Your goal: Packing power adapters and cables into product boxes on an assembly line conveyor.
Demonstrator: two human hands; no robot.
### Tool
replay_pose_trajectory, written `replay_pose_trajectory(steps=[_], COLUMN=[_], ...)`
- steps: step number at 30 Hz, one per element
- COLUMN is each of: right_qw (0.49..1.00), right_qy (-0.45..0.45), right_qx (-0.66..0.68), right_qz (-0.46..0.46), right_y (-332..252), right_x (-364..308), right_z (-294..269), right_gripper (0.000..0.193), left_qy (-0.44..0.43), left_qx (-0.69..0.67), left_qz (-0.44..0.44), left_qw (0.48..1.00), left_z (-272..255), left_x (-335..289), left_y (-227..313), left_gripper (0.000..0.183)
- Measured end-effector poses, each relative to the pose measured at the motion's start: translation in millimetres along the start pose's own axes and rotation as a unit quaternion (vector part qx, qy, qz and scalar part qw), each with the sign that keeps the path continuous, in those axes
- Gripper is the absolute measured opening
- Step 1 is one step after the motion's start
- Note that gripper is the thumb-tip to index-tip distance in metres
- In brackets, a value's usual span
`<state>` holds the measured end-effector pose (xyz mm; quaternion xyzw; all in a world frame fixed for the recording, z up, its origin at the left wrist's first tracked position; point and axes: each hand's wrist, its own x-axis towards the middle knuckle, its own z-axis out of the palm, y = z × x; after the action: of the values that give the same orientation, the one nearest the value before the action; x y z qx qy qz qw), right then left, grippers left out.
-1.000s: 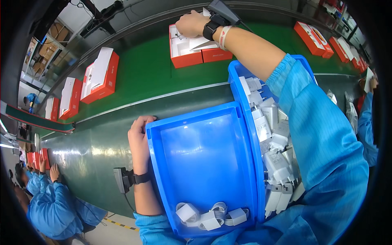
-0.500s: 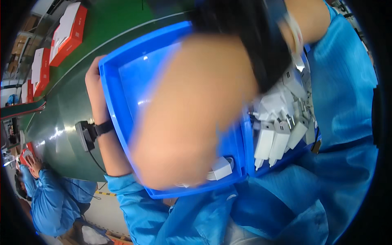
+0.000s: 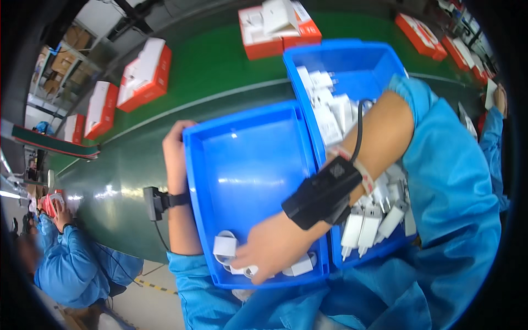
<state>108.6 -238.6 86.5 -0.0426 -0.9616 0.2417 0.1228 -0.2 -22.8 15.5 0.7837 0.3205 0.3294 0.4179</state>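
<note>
Left grip (image 3: 175, 149) clamped on blue tray (image 3: 253, 165) rim, right grip (image 3: 269, 247) closing over white chargers (image 3: 234, 256), fuller bin (image 3: 352, 71) alongside.

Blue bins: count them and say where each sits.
2. One blue bin, nearly empty, is gripped at its far-left rim by the left hand; the right hand reaches into it. The second blue bin, full of white chargers, adjoins its right side.
</note>
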Motion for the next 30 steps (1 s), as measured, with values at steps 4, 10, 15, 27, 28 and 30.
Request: replay_pose_trajectory(steps=[4, 10, 15, 27, 28, 30], right_qw=[0.999, 0.999, 0.999, 0.822, 0.777, 0.732], right_qy=[0.014, -0.018, -0.039, 0.276, 0.247, 0.207], right_qx=[0.019, -0.018, -0.002, -0.009, -0.123, -0.191], right_qz=[0.035, 0.031, -0.010, 0.497, 0.566, 0.621], right_y=[1.0, -2.0, 0.5, 99.7, 117.3, 127.3], right_x=[9.1, 5.5, 10.0, -174.1, -213.4, -243.0], right_z=[10.3, -3.9, -9.0, -210.6, -214.3, -208.4], right_gripper=[0.029, 0.028, 0.031, 0.061, 0.059, 0.066], left_qy=[0.002, 0.019, 0.021, 0.038, 0.033, 0.029], left_qx=[-0.033, 0.025, 0.041, 0.069, 0.065, 0.046], left_qz=[0.001, -0.003, 0.009, 0.020, 0.028, 0.005], left_qw=[0.999, 0.999, 0.999, 0.997, 0.997, 0.999], left_z=[-2.0, -3.5, -5.2, -10.8, -5.6, -4.6], left_x=[-3.9, -0.3, 2.8, 2.0, 4.6, 4.2], left_y=[-6.2, 0.8, -2.8, -18.4, -16.5, -19.7], left_gripper=[0.009, 0.014, 0.016, 0.016, 0.016, 0.016])
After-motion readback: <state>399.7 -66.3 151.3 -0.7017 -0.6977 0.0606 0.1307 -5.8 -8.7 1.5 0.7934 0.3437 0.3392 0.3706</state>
